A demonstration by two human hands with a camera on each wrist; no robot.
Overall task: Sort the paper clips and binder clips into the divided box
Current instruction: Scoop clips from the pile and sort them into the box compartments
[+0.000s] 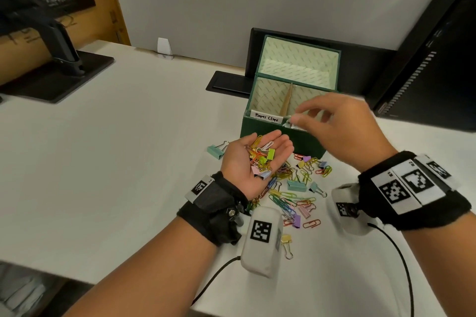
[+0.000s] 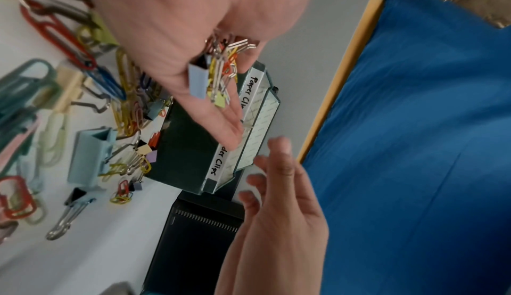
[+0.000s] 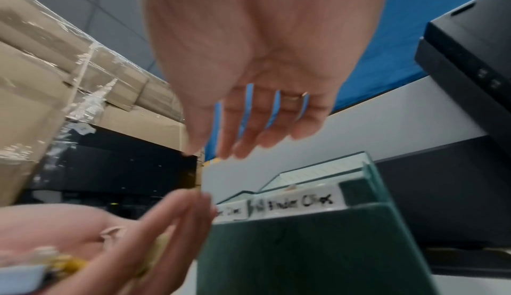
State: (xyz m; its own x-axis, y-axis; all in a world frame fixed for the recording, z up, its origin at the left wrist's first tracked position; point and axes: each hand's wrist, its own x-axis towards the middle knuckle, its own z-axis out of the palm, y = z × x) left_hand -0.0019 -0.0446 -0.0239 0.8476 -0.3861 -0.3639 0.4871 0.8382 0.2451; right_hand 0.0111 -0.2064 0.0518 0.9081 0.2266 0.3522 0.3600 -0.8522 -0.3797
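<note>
Left hand [image 1: 253,159] palm up, fingers relaxed, cupping mixed clips [image 1: 260,158], right hand [image 1: 342,128] fingers loose, holding nothing, over green divided box [image 1: 268,133], clip pile [image 1: 296,190] on white bench [image 1: 116,162]

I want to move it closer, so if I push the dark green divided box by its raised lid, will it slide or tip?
The dark green divided box probably slides easily: the white desk looks smooth. It may be light, since its compartments look nearly empty. Pushing the upright open lid high up could tip it backward; pushing the base seems safer.
</note>
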